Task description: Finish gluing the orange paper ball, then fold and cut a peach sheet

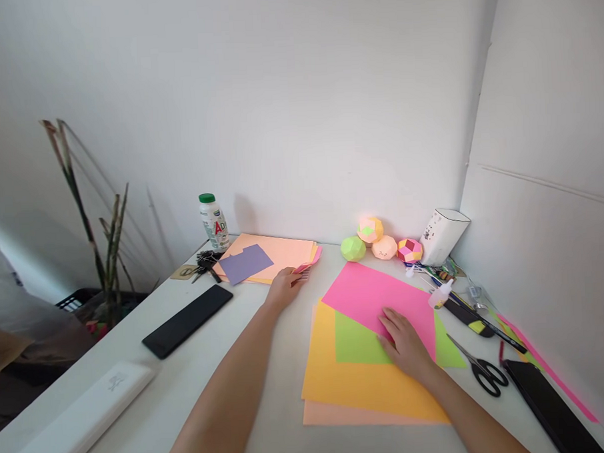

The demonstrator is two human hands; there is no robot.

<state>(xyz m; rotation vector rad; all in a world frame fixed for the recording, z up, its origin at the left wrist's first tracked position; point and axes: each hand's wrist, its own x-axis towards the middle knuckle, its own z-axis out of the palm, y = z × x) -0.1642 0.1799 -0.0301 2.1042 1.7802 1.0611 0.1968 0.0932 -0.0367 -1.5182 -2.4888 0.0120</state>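
Note:
My left hand (283, 289) is at the right corner of a stack of peach sheets (283, 249) by the wall. Its fingers are closed on the edge of some pink paper (315, 254) there; how much they hold is partly hidden. A cut purple sheet (246, 263) rests on that stack. My right hand (404, 345) lies with fingers spread on a bright pink sheet (385, 289), near its lower edge. Under the pink one are a green sheet (360, 341), an orange sheet (333, 385) and a peach sheet (340, 415), overlapping.
Several paper balls (353, 249) sit by the wall. On the right are a white holder (442, 237), a glue bottle (440, 294), scissors (481, 369) and a dark phone (544, 403). To the left are a bottle (214, 223), keys (207, 263) and a black case (188, 320).

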